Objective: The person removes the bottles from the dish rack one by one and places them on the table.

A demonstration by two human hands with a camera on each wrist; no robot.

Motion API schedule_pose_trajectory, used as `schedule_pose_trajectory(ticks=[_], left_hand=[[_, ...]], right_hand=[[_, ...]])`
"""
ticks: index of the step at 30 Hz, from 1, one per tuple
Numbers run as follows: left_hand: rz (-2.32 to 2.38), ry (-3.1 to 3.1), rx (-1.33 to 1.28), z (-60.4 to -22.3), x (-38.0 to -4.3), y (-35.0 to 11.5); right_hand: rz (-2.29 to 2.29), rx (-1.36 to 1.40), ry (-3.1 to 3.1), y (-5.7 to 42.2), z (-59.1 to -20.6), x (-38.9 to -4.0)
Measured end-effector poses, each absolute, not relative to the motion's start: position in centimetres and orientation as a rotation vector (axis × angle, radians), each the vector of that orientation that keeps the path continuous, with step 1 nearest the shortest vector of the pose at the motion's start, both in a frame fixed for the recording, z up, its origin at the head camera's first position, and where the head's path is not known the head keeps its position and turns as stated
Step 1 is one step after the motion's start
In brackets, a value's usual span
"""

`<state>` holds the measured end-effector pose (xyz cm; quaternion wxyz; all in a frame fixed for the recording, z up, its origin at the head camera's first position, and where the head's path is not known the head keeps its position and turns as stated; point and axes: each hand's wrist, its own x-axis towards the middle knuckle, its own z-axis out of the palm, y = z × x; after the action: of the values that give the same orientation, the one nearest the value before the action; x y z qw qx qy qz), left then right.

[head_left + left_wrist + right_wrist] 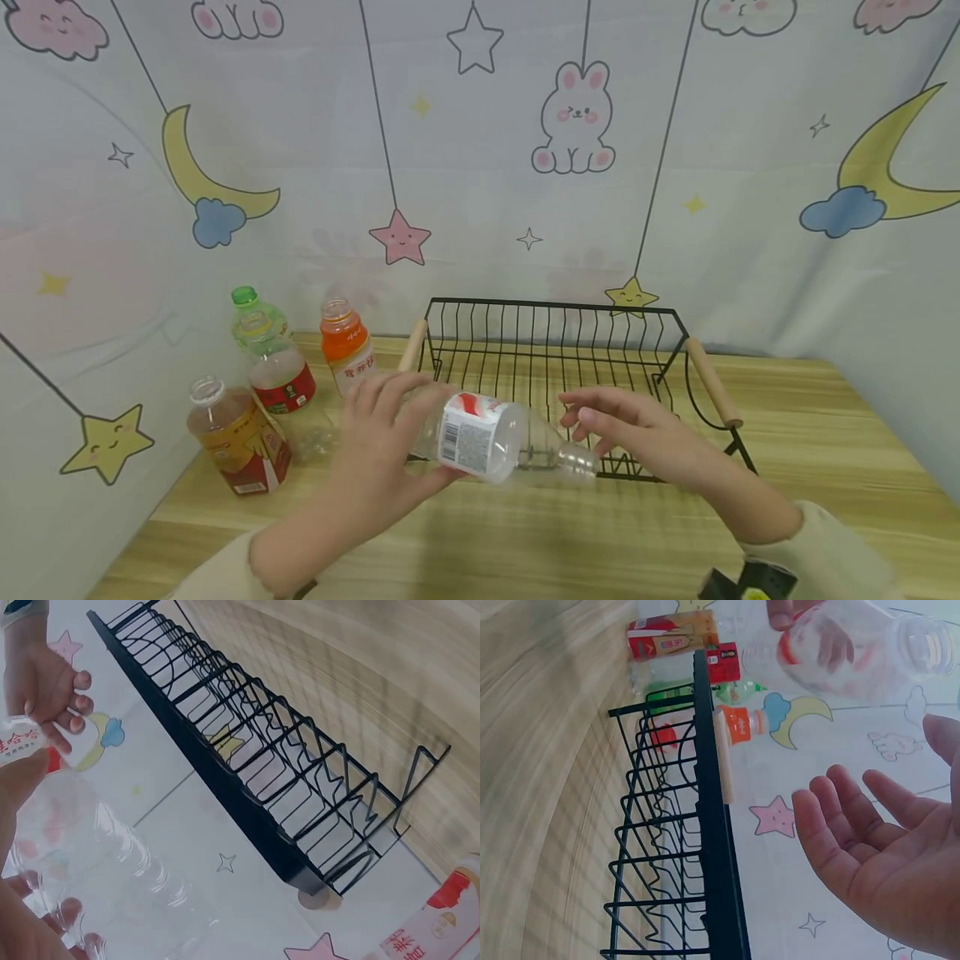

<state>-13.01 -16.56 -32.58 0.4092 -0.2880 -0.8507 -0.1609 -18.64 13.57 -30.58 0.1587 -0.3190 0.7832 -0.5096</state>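
My left hand (386, 442) grips a clear, capless plastic bottle (536, 442) by its body, above the table's front part. The bottle lies nearly level, its neck pointing right and a white label with a barcode facing up. The right hand (645, 429) is beside the neck with fingers loosely bent, holding nothing. In the right wrist view, a gap shows between that right hand (885, 847) and the bottle (855, 649). Behind both hands stands a black wire dish rack (525, 358) with wooden handles.
At the left stand an amber drink bottle (240, 437), a bottle with a red label (283, 379), a green bottle (255, 321) and an orange-and-white bottle (348, 346). A patterned curtain (480, 167) hangs behind the wooden table (847, 450).
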Motion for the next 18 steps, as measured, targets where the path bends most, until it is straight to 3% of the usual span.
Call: schedule_pose_trajectory(ticks=[18], left_hand=[[-0.808,-2.124,-0.366,-32.7,-11.9,-20.2]], right_hand=[[-1.492,-0.915,2.489,14.5,-34.2,-18.1]])
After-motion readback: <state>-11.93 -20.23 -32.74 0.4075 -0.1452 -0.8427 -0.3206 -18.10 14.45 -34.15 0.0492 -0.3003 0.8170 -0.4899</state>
